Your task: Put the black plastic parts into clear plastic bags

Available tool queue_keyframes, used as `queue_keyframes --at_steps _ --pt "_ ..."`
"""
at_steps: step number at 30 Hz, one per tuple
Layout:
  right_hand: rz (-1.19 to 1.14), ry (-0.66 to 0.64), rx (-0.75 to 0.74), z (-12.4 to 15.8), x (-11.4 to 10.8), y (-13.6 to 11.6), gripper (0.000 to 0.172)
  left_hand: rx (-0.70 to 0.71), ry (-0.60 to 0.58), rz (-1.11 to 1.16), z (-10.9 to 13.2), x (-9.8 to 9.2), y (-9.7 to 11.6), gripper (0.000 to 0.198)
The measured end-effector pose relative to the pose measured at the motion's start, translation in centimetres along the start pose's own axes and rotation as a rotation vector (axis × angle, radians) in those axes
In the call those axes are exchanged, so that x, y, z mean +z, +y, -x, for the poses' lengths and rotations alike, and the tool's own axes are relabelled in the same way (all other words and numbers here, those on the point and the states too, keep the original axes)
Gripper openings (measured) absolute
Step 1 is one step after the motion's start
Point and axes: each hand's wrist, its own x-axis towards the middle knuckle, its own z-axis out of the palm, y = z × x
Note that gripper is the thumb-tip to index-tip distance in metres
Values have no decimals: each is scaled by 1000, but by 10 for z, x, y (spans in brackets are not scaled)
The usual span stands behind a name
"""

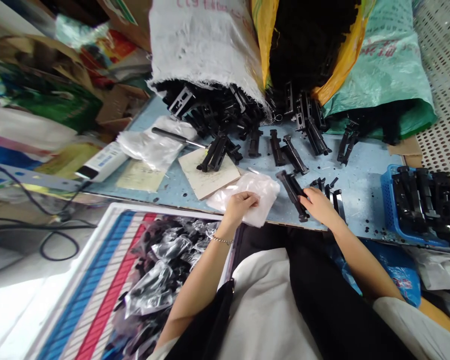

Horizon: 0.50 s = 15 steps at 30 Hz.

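Note:
My left hand (243, 204) is closed in a pinch on clear plastic bags (265, 195) lying at the table's front edge. To the right, my right hand (317, 204) has its fingers round the side of a long black part (293, 196), which lies slanted on the blue table (363, 175). Small black strips (327, 186) lie just beyond my right hand. Further back are two more black parts (295, 154). Several dark parts (214, 152) rest on a pale square board (198, 172), with a black-handled screwdriver (172, 136) behind it.
White (210, 45), yellow (350, 55) and green (393, 75) sacks spill black parts along the back. A blue basket (389, 200) of parts stands at the right. Below the table at the left, a striped bin (105, 275) holds bagged parts. A white box (107, 161) lies at the left.

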Motion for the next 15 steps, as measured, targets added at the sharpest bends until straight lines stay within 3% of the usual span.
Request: queue_keyframes --at_steps 3,5,8,11,13,15 --pt "-672 -118 -57 -7 17 -15 27 64 36 -39 0 11 2 34" --pt "-965 -213 -46 -14 36 -26 33 116 22 -64 0 16 4 32" --pt "-1134 -161 16 -29 55 -31 39 257 34 -218 3 10 7 20" --pt "-1218 -93 102 -42 52 -22 39 602 -4 -548 8 -5 8 5" --pt "-1258 -67 146 -42 42 -15 37 801 -94 -782 10 -11 7 25" --pt "-1284 -3 145 -32 30 -10 35 865 -133 -914 10 -7 4 33"
